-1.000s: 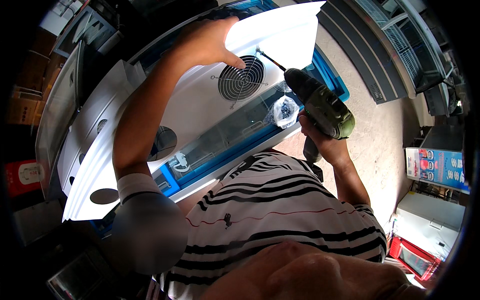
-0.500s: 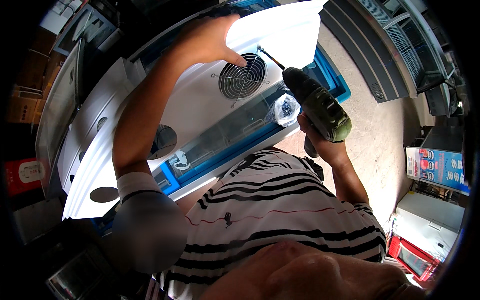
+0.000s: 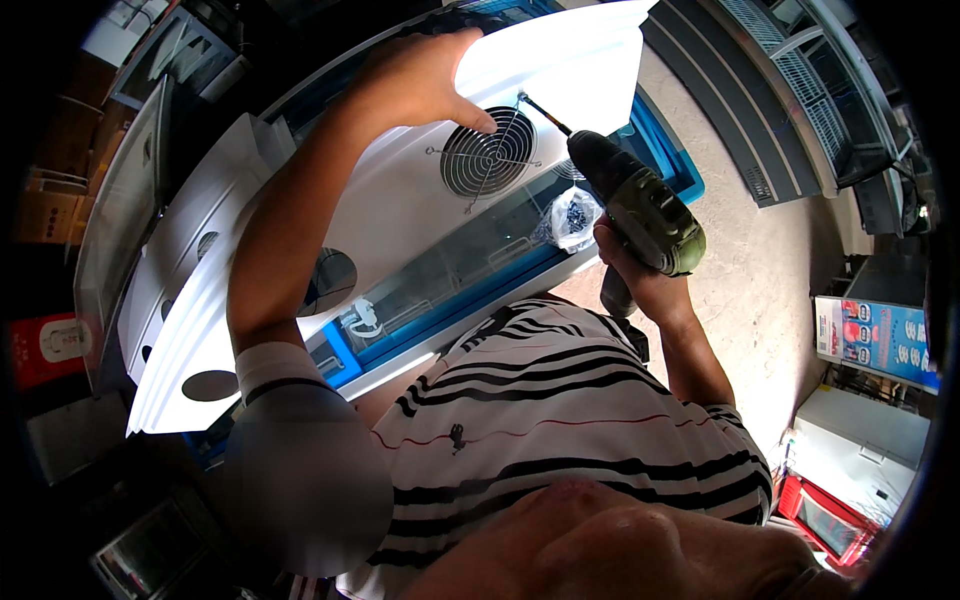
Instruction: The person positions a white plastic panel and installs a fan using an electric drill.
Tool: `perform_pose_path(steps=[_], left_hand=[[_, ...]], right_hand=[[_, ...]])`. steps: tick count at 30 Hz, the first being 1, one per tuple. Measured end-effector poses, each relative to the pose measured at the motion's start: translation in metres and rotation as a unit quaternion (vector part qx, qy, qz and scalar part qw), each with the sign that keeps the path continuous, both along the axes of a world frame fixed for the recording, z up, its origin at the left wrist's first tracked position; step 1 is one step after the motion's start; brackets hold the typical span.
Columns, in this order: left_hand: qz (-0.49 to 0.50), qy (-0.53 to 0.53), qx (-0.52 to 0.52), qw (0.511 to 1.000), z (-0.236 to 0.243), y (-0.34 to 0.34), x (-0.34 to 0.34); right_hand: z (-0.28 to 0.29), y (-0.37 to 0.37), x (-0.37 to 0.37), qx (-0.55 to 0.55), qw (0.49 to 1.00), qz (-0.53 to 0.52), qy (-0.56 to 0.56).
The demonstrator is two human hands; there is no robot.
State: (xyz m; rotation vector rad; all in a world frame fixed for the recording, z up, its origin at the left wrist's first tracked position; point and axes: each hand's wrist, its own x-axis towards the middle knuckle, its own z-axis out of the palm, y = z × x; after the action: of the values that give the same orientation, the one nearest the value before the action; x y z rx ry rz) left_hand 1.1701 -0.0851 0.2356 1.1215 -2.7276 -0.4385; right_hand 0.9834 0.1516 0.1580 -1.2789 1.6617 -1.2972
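A long white panel (image 3: pixel 390 215) with round holes lies slanted across a blue-trimmed glass-topped cabinet. Over one hole sits a round wire fan guard (image 3: pixel 489 153) with small looped ends. My left hand (image 3: pixel 425 80) grips the panel's far edge, its thumb stretched across the front face to the guard's rim; its other fingers are mostly hidden. My right hand (image 3: pixel 645 283) is closed round the handle of a green and black cordless drill (image 3: pixel 637 205). The drill's long bit (image 3: pixel 546 113) points up and left, its tip at the guard's upper loop.
A clear plastic bag of small dark screws (image 3: pixel 574 220) rests on the cabinet's near edge, right of the guard. A white cable bundle (image 3: pixel 361 318) lies on the glass (image 3: pixel 430 295). Another white panel (image 3: pixel 190 235) stands at the left. Grey slatted panels (image 3: pixel 735 100) lie at the far right.
The drill and my right hand have shifted very slightly, with the bit still at the same loop. My left hand keeps its place on the panel.
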Motion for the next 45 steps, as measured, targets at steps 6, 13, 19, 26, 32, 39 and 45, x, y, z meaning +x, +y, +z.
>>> perform_pose_path(steps=[6, 13, 19, 26, 32, 39, 45], left_hand=[[-0.021, -0.013, 0.023, 0.999, 0.005, 0.002, -0.002], [-0.036, -0.002, 0.077, 0.996, -0.005, -0.008, 0.002], [-0.079, -0.055, 0.231, 0.968, 0.021, -0.002, -0.005], [0.076, 0.125, 0.55, 0.822, 0.008, 0.005, -0.007], [0.059, 0.08, 0.636, 0.765, -0.025, -0.014, 0.013], [0.027, 0.107, 0.669, 0.735, -0.055, -0.015, -0.003], [0.015, 0.123, 0.683, 0.72, -0.066, -0.011, -0.005]], right_hand=[[-0.013, 0.005, 0.002, -0.014, 1.0, -0.006, -0.014], [-0.028, 0.013, 0.0, 0.033, 0.995, -0.012, -0.096], [-0.035, 0.022, -0.006, 0.043, 0.994, -0.024, -0.101], [-0.043, 0.033, -0.008, 0.029, 0.994, -0.043, -0.092], [-0.048, 0.038, -0.011, 0.051, 0.993, -0.018, -0.108], [-0.049, 0.043, -0.008, 0.054, 0.993, -0.035, -0.101], [-0.051, 0.047, -0.008, 0.075, 0.991, -0.047, -0.101]])
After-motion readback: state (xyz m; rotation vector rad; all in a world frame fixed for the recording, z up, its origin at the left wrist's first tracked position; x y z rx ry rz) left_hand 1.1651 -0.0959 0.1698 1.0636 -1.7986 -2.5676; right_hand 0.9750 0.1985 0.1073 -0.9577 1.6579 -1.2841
